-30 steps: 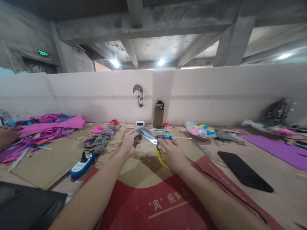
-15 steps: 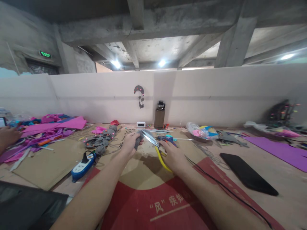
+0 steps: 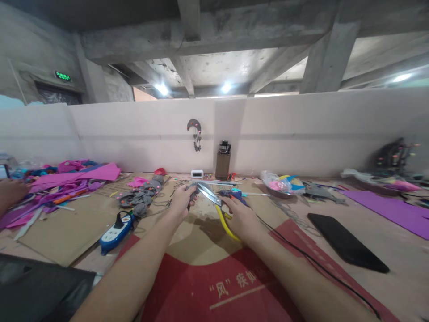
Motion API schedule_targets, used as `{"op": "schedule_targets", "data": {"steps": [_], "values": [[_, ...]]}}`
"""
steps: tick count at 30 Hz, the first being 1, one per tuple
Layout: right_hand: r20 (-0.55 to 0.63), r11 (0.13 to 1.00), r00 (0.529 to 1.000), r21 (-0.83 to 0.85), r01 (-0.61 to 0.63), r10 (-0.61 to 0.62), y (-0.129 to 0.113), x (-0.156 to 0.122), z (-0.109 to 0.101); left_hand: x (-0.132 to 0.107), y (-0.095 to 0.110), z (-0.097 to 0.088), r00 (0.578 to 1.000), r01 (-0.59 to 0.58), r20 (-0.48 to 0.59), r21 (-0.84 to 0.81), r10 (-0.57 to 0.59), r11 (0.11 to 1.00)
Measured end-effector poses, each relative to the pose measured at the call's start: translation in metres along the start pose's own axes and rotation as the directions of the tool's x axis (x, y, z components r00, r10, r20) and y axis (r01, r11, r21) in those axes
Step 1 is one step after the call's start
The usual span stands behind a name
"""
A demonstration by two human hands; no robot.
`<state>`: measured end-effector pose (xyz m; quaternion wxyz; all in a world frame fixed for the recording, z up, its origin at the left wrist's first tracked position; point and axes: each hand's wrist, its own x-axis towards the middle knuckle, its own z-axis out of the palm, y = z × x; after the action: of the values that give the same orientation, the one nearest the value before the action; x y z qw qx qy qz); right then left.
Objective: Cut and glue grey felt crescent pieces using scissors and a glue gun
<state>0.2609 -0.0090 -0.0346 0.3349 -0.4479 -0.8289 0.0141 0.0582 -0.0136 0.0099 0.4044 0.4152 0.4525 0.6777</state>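
Observation:
My right hand (image 3: 241,218) grips yellow-handled scissors (image 3: 214,201), their blades open and pointing up-left. My left hand (image 3: 181,200) pinches a small grey piece of material (image 3: 193,190) right at the blade tips. Both hands hover over a cardboard sheet (image 3: 197,241) with a red printed area. A blue glue gun (image 3: 233,194) lies just behind my right hand.
A blue-and-white power strip (image 3: 115,227) lies left of my arm, grey scraps (image 3: 142,196) beyond it. A black flat piece (image 3: 346,242) and purple sheet (image 3: 392,208) sit right. Pink and purple scraps (image 3: 67,179) lie left, near another person's hand (image 3: 10,193). A bottle (image 3: 222,160) stands at the wall.
The hands barely moved; the grey piece is now tucked further into my left fingers at the scissor tips.

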Motion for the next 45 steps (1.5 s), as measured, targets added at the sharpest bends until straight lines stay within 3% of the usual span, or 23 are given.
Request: {"op": "schedule_targets", "data": {"steps": [23, 29, 35, 45], "values": [[-0.021, 0.998, 1.000, 0.061, -0.010, 0.011, -0.005, -0.001, -0.001, -0.003, 0.006, 0.002, 1.000, 0.019, -0.020, 0.039, -0.018, 0.999], [-0.050, 1.000, 0.999, 0.028, -0.012, 0.014, -0.003, -0.001, 0.000, -0.004, 0.008, 0.004, 1.000, -0.001, -0.026, -0.028, 0.000, 1.000], [-0.058, 0.991, 0.997, -0.129, 0.044, -0.052, -0.003, 0.000, -0.003, -0.002, 0.010, 0.004, 0.999, -0.009, -0.039, -0.069, 0.007, 0.998], [-0.020, 0.950, 0.999, -0.311, 0.037, -0.046, -0.003, 0.002, -0.010, -0.002, 0.010, 0.003, 1.000, 0.001, -0.013, -0.037, -0.002, 0.999]]}}
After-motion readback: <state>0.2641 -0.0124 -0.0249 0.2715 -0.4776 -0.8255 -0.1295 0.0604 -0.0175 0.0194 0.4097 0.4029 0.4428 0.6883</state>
